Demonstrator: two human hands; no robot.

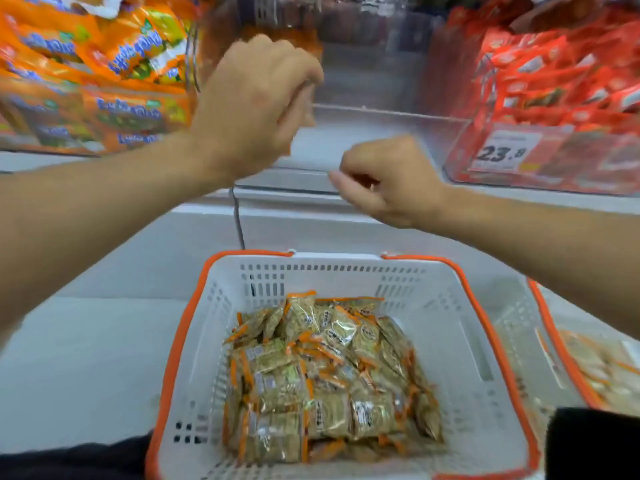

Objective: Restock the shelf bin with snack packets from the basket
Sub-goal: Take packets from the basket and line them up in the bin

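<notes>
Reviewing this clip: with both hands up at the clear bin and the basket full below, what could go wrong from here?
1. Both hands, left and right, look curled with no packet visible; this trip may add nothing to the clear bin.
2. The snack packets lie in a loose, glossy heap in the basket; a hurried grab could spill some.

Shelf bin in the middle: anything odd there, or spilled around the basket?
Nothing spilled. The clear middle bin looks nearly empty between the full orange-packet and red-packet bins. The snack packets all lie inside the basket.
</notes>
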